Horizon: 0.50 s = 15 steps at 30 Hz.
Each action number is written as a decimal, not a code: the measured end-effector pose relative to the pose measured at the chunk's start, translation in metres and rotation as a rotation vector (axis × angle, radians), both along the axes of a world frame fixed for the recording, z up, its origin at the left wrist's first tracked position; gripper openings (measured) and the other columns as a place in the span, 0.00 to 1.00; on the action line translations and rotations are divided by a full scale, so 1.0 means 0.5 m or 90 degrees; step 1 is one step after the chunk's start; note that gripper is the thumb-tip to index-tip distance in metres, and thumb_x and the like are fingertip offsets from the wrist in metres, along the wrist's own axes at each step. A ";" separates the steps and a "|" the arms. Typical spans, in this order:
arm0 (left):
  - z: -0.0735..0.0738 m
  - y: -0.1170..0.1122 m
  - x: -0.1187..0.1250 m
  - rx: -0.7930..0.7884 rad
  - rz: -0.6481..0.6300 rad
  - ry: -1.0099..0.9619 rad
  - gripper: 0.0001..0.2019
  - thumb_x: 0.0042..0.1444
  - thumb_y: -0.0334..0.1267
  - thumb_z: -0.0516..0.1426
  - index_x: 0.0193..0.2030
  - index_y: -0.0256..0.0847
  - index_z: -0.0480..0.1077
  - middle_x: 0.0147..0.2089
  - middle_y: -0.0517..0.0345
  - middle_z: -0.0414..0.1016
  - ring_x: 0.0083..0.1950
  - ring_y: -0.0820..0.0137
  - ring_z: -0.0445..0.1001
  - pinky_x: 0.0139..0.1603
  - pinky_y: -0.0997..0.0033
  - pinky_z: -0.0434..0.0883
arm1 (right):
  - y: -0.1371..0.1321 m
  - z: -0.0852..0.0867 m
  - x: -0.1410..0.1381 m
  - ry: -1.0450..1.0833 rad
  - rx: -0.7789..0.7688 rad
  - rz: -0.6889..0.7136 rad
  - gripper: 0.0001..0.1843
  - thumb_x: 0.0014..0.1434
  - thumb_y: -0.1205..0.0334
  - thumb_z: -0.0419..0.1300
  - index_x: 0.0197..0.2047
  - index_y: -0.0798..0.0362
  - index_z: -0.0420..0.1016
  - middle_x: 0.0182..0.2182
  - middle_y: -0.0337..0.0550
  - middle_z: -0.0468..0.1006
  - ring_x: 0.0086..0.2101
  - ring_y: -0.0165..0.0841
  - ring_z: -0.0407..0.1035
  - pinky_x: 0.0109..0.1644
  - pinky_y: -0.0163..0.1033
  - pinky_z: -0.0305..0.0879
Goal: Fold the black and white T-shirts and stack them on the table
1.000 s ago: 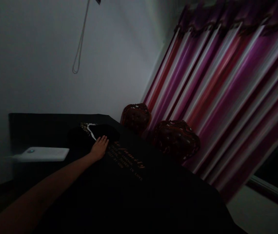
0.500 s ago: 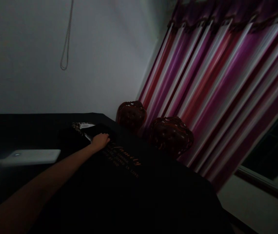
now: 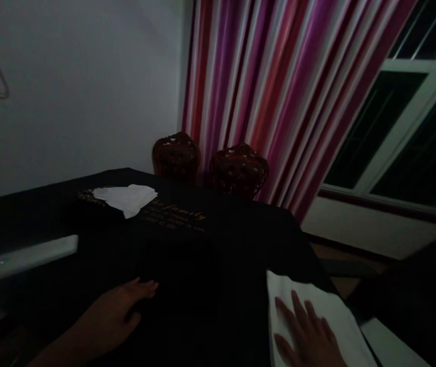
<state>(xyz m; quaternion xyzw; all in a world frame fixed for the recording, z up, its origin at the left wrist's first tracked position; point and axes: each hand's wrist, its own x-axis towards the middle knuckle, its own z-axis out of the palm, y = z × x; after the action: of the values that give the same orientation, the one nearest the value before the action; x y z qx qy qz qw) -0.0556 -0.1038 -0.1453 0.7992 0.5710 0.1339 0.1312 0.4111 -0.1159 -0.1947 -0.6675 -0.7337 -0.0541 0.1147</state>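
Note:
My right hand lies spread on a white sheet of cloth or paper at the table's near right edge. My left hand hovers over or rests on the black table with its fingers stretched out; contact is hard to judge in the dim light. Just ahead of those fingers is a very dark patch, too dark to name. Farther off, white tissues spill over a dark holder with a patterned edge.
A blurred white flat object extends over the left side. Two carved dark chairs stand at the table's far side, before a striped curtain. A window is at right. Another pale flat thing sits below right.
My left hand has drawn back toward me from beside the holder, where more white tissue now shows. My right hand and the white sheet have come into view as the camera turned right.

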 end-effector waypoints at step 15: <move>-0.004 0.039 0.310 0.020 0.069 -0.181 0.14 0.62 0.49 0.53 0.47 0.43 0.70 0.48 0.53 0.72 0.45 0.68 0.72 0.47 0.62 0.71 | 0.058 0.170 -0.293 0.251 -0.168 0.184 0.17 0.65 0.54 0.57 0.53 0.53 0.69 0.51 0.47 0.70 0.46 0.38 0.68 0.49 0.48 0.69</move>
<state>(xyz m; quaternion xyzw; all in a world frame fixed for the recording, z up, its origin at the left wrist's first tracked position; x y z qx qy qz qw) 0.0992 -0.0843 -0.1475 0.7423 0.5867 0.2612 0.1910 0.2645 -0.0868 -0.1098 -0.5625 -0.7858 0.1899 0.1734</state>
